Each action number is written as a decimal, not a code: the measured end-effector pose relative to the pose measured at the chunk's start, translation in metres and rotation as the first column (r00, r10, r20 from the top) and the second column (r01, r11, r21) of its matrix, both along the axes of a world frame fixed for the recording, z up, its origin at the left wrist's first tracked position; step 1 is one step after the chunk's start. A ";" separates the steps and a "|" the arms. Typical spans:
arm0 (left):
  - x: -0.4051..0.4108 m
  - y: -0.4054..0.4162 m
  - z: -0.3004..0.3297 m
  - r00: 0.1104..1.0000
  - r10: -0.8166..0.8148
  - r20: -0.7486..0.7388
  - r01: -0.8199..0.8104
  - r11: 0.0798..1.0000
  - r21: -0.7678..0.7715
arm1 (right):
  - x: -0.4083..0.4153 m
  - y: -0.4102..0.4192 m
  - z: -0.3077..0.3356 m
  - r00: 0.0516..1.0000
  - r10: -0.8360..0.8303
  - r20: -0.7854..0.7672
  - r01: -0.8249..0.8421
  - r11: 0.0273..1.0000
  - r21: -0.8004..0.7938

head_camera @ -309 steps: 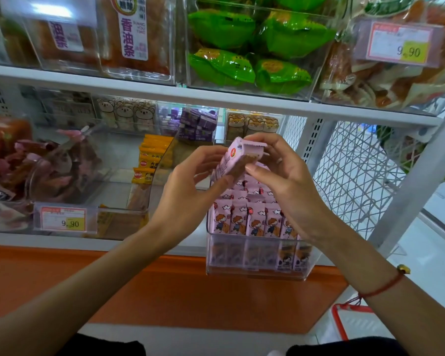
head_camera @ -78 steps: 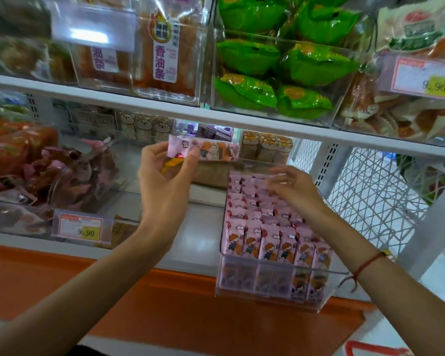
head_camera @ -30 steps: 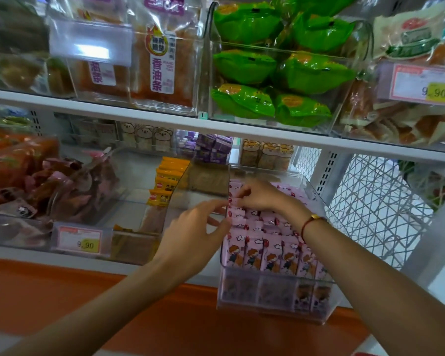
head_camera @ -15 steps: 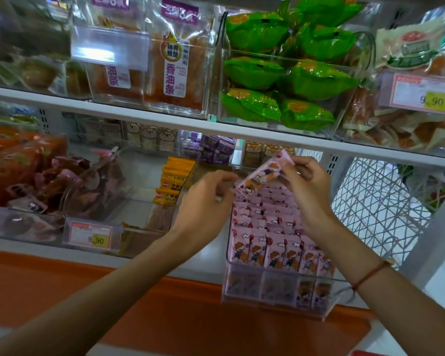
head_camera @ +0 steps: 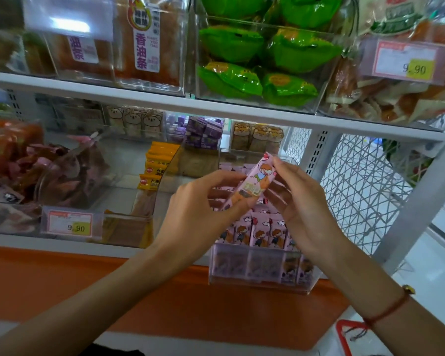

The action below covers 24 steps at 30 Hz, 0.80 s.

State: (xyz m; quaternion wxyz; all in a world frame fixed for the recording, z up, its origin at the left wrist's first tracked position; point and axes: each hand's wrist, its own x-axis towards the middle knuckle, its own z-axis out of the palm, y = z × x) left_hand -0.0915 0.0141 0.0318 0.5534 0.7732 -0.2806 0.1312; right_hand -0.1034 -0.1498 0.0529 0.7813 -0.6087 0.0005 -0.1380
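Observation:
A pink snack packet [head_camera: 254, 181] with a cartoon child on it is held tilted above a clear plastic bin [head_camera: 262, 273] full of the same pink packets [head_camera: 260, 231]. My left hand [head_camera: 203, 209] pinches the packet's lower end between thumb and fingers. My right hand [head_camera: 298, 199] holds its upper end with the fingertips. The bin stands at the front of the lower shelf, sticking out over the orange ledge [head_camera: 113, 286].
Left of the bin are yellow packets [head_camera: 156, 167], a bin of reddish snacks [head_camera: 36, 170] and a 9.90 price tag [head_camera: 71, 224]. The upper shelf [head_camera: 216, 106] carries green bags [head_camera: 262, 57] and orange packs. A white wire side panel [head_camera: 362, 191] stands to the right.
Half a second ago the packet was higher and pinched mostly by my right hand; now both hands hold it lower and nearer, more upright. A second ago both hands were down in the bin.

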 end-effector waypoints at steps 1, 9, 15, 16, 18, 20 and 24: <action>0.000 0.000 -0.001 1.000 -0.001 -0.013 0.001 1.000 -0.021 | 0.000 -0.001 0.000 1.000 0.016 0.008 -0.016 0.999 -0.032; -0.001 -0.007 -0.008 1.000 0.022 -0.010 -0.023 0.998 -0.061 | -0.001 -0.002 -0.005 0.982 0.183 0.052 -0.169 0.964 -0.204; -0.001 -0.009 -0.008 0.993 0.080 0.092 -0.083 0.996 0.035 | -0.003 0.001 -0.008 0.985 -0.073 0.154 0.117 0.948 -0.296; -0.002 -0.010 -0.007 0.993 0.073 0.088 -0.076 0.997 0.034 | -0.002 0.001 -0.008 0.987 -0.066 0.143 0.108 0.943 -0.315; -0.003 -0.009 -0.008 0.995 0.064 0.070 -0.066 0.997 0.029 | -0.002 -0.002 -0.007 0.994 0.011 0.106 0.023 0.949 -0.316; -0.001 -0.008 -0.009 0.998 0.049 0.040 -0.050 0.999 0.020 | -0.002 -0.004 -0.006 0.992 0.096 0.086 -0.066 0.952 -0.299; 0.001 -0.008 -0.008 0.995 0.039 0.089 -0.049 0.992 0.114 | -0.003 -0.002 -0.006 0.992 0.020 0.122 0.021 0.947 -0.321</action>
